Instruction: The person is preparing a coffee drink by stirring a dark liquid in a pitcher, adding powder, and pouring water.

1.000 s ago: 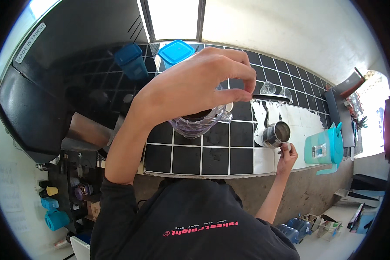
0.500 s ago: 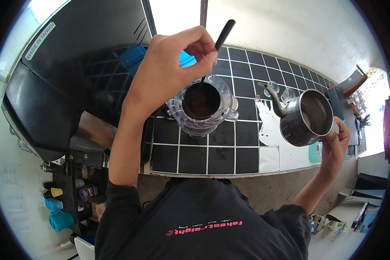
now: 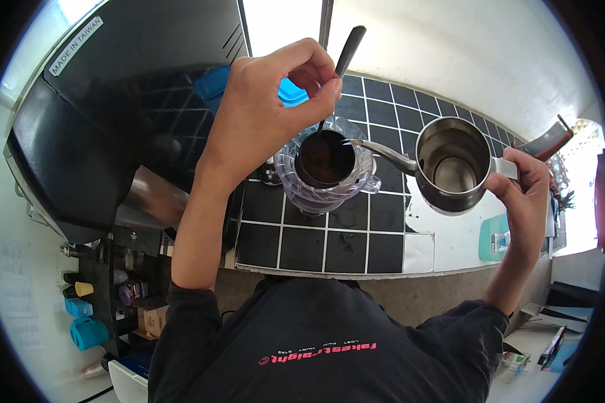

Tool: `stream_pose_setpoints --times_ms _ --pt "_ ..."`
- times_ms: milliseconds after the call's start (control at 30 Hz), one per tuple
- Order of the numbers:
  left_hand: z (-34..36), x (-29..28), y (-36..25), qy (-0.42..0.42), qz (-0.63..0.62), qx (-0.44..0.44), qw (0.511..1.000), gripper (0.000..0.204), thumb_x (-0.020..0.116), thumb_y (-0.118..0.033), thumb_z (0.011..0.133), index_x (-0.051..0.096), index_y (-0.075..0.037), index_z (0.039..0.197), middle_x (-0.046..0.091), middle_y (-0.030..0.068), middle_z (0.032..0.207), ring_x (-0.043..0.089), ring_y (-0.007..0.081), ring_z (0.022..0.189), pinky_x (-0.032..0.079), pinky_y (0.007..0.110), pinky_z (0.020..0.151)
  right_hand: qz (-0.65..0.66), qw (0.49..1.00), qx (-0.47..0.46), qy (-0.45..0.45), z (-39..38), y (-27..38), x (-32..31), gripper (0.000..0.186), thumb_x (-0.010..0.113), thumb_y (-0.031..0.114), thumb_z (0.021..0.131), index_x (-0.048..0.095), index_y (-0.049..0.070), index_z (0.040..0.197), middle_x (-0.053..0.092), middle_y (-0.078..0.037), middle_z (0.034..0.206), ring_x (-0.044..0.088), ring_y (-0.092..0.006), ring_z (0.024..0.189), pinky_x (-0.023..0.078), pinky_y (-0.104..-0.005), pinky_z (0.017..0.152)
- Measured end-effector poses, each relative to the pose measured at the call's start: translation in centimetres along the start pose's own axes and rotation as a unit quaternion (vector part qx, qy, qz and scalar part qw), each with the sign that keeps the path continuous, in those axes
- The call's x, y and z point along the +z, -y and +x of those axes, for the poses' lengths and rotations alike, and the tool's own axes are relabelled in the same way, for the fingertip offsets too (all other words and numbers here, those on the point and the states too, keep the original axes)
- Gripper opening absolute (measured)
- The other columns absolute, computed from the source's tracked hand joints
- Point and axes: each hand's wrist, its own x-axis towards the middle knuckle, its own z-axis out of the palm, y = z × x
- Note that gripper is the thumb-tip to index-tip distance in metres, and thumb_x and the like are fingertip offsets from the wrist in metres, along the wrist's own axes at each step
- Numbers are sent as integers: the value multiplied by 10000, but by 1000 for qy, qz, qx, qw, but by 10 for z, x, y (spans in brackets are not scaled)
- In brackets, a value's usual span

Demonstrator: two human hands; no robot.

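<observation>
a: what has just changed?

b: the kettle (image 3: 453, 164), mostly; a moment ago it hung farther out with its spout (image 3: 386, 157) short of the cup (image 3: 324, 162), and now the right hand (image 3: 526, 188) has brought it inward, so the spout tip is at the cup's rim, on the side facing that hand

a: and how does that hand hold it?

b: closed around the handle, thumb on the near side, fingers wrapped behind; the kettle is just left of it, raised above the counter (image 3: 306, 248)

a: the left hand (image 3: 272, 107)?

b: hardly any different; thumb and fingertips are pinched together on the black handle of what looks like a spoon (image 3: 351, 50), the other fingers loosely curled; the spoon's lower end goes down into the cup, where i lose sight of it

a: where is the cup, then?

b: just below and to the right of the left hand's fingertips, set inside the clear dripper (image 3: 310, 199), with something dark brown in it

a: so what does it mean for the work?

b: my judgement is that the kettle's carry is about done, and both hands now serve one cup; spout and spoon are close together, so they could knock

a: is anything flowing?

b: i cannot tell; there is only a bright glint at the spout tip
</observation>
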Motion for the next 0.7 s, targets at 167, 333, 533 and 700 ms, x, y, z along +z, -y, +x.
stream_pose_setpoints --times_ms 167,333,533,700 --pt "1 0 -2 1 2 3 1000 95 679 -156 848 664 -63 865 717 50 789 689 130 763 517 300 802 -54 998 -10 21 3 6 -5 230 820 126 754 610 39 718 494 83 619 373 15 585 252 -172 519" --pt "2 1 -2 2 -2 15 1000 93 686 -156 843 664 -68 864 715 50 786 690 131 764 517 306 812 -61 998 -24 -23 0 2 -3 217 827 134 752 636 29 758 523 80 639 393 14 589 271 -158 526" --pt "0 -2 -3 -5 -2 22 1000 96 692 -157 841 659 -68 861 714 51 784 691 135 769 515 307 819 -64 998 0 -29 -2 -1 -13 334 847 90 728 648 -28 968 639 -2 764 555 -31 677 447 -164 626" --pt "-1 -1 -4 -7 -27 30 999 87 700 -107 828 641 -49 853 708 54 776 684 126 761 513 305 804 -71 996 23 -38 -5 -8 -23 483 858 83 716 599 -56 1099 677 -64 865 632 -85 757 525 -208 721"
